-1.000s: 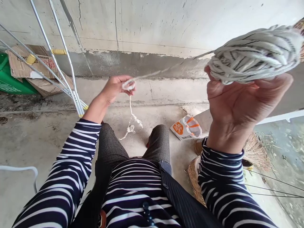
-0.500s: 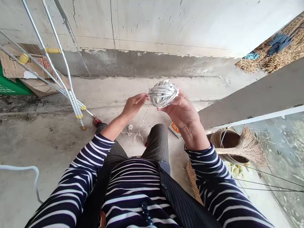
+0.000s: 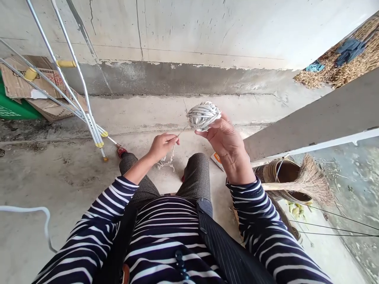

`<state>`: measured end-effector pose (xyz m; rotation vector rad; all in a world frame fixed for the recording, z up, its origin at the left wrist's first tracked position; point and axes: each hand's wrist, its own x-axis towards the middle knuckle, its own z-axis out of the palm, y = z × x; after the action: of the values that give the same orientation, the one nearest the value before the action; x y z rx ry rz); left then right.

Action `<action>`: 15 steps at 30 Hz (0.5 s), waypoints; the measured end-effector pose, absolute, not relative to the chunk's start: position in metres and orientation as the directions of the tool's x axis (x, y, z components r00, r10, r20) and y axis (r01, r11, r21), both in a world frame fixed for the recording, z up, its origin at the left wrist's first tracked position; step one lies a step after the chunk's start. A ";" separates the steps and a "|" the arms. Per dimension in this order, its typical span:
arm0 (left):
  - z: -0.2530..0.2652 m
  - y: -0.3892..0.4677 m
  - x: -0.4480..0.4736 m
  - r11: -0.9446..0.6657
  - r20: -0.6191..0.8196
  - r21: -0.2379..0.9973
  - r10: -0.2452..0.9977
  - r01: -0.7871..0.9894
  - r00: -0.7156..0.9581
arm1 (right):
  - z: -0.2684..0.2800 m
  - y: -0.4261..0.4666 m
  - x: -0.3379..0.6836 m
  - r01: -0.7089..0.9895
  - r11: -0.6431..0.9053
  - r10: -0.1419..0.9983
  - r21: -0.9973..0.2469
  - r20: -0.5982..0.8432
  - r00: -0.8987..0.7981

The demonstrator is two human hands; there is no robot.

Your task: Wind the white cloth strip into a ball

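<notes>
My right hand (image 3: 226,142) is wrapped round one end of a white ball of yarn (image 3: 203,115) with dark strands across it, held up above the floor. Lower and to the left, my left hand (image 3: 163,146) pinches a thin strand of yarn (image 3: 182,131) that runs up toward the ball. From those fingers the strand hangs down to a loose pale tangle (image 3: 167,163) on the floor, partly hidden behind the left hand and wrist.
A pair of metal crutches (image 3: 75,85) leans at the left before cardboard boxes (image 3: 22,81). On the right are a straw broom (image 3: 314,181), a bucket (image 3: 286,170) and a low wall (image 3: 310,118). A white hose (image 3: 26,208) lies at lower left.
My left hand has moved down and left, away from the ball, drawing the strand out between them. The right hand keeps hold of the ball, which appears slightly turned.
</notes>
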<state>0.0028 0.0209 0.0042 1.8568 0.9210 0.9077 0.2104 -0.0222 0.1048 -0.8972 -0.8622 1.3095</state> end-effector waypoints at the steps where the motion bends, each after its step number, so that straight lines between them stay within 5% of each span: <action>1: -0.002 0.018 -0.005 -0.354 0.193 0.897 0.851 0.264 0.488 | 0.105 -0.021 0.214 -0.396 0.078 0.995 -0.915 0.044 0.095; 6: -0.041 0.009 -0.046 -0.303 0.048 0.857 0.851 0.416 0.523 | 0.110 -0.018 0.236 -0.296 0.257 0.957 -0.920 0.200 0.210; 15: -0.102 0.050 -0.097 -0.129 -0.170 0.716 0.921 0.686 0.350 | 0.146 -0.033 0.242 -0.167 0.536 0.829 -0.827 0.479 0.290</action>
<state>-0.0969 0.0499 -0.1018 1.8852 1.4052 0.4089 0.2424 -0.0326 0.1457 -0.7469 -1.0751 0.7534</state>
